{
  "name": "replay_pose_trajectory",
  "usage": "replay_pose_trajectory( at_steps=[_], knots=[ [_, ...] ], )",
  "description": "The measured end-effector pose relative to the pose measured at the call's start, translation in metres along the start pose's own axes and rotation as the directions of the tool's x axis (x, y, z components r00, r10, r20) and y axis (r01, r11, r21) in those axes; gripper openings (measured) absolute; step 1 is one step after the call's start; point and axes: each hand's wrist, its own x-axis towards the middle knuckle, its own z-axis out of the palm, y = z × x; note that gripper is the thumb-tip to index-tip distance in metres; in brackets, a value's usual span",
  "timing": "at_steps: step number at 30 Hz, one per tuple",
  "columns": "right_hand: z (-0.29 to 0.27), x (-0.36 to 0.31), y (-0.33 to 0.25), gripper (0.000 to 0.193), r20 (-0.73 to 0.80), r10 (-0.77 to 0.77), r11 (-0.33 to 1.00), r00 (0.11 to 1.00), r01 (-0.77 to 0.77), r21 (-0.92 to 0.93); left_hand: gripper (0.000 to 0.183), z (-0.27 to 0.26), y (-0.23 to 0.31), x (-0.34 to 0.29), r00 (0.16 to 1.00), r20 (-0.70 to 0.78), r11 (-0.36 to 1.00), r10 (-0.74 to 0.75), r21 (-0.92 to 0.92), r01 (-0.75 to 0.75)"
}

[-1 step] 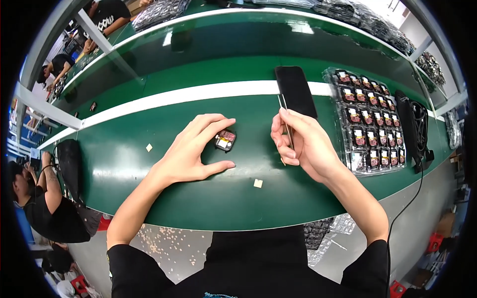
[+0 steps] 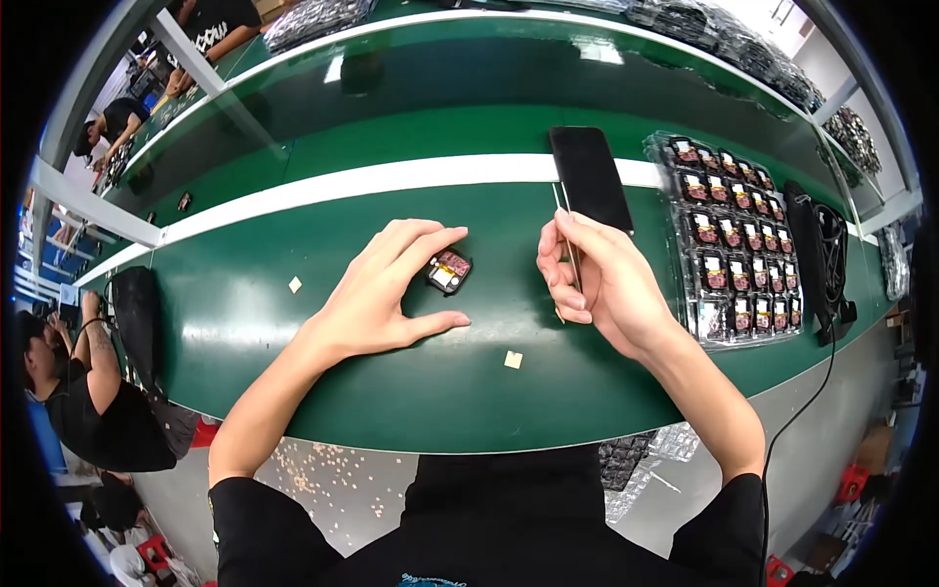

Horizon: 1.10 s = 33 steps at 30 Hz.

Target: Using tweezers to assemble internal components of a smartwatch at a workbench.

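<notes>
My left hand [image 2: 382, 287] rests on the green tabletop with its fingers spread and thumb apart. It curves around a small black square module [image 2: 449, 272] with a printed, partly white face. The index fingertip lies just past the module's far side and does not grip it. To the right, my right hand [image 2: 608, 286] pinches thin metal tweezers [image 2: 575, 264], their slim prongs pointing away from me. The tweezers are clear of the module. Between me and the hands lies a small pale yellow square [image 2: 514, 360]; another pale square [image 2: 295, 285] lies left of my left hand.
A dark phone [image 2: 591, 176] lies beyond my right hand. Right of it stands a clear plastic tray [image 2: 712, 323] holding rows of similar modules. Beside it are a black pouch and cable [image 2: 820, 259]. A black bag [image 2: 134, 323] lies at the left end; other people work there.
</notes>
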Motion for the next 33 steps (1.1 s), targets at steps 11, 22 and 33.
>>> replay_pose_trajectory(
  at_steps=[11,22,33],
  knots=[
    [0.008,0.003,0.029,0.036,-0.076,-0.135,0.933,0.988,0.101,-0.346,0.072,0.001,-0.021,-0.002,0.998,-0.054,0.996,0.036,-0.075,-0.04],
    [0.01,0.005,0.036,0.027,-0.018,-0.267,0.754,0.964,0.197,-0.627,0.055,-0.002,-0.018,-0.005,0.996,0.089,0.988,-0.007,-0.155,0.021],
    [0.011,0.012,0.045,0.007,0.148,-0.455,0.459,0.878,0.374,-0.806,0.053,0.002,-0.026,-0.005,0.996,0.089,0.986,0.027,-0.165,-0.012]
  ],
)
